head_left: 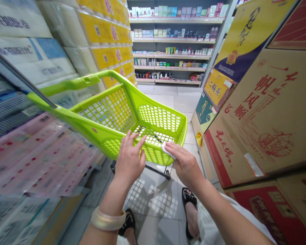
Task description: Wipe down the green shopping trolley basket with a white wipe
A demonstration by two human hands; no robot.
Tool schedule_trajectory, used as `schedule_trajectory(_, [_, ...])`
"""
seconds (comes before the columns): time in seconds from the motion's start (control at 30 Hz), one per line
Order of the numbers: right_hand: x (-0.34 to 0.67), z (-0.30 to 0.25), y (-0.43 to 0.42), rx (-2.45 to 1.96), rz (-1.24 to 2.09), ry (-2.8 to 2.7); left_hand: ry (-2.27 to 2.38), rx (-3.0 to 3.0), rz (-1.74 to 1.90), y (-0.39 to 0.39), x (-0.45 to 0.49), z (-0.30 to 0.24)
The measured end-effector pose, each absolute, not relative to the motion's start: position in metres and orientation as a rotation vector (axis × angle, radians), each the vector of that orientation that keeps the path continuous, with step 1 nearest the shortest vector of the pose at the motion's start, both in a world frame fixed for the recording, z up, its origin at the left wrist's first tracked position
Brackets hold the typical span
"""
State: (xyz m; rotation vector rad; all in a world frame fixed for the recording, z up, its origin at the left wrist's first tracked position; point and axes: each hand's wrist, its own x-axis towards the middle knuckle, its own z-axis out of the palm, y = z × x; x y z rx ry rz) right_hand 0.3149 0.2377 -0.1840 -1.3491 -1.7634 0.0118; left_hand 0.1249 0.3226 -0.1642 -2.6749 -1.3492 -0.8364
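Head view: I have the right hand [186, 162] gripping a white cloth [167, 150] on the green cart's near rim [153, 145], which runs leftward past the left hand [131, 156], spread and empty.

The right hand [185, 161] partly hides a white wad [164, 147], and the pink packs [35, 153] at left are blurred.

二锅头 on yellow box [217, 87], 一帆风顺 on brown carton [266, 112]
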Motion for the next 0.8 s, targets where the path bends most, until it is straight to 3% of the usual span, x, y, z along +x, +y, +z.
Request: schedule_trajectory(0.8, [0.269, -0.173, 0.275, -1.387, -0.075, -1.844, -1.312, -2.691, -0.797, 0.321, 0.129, -0.158])
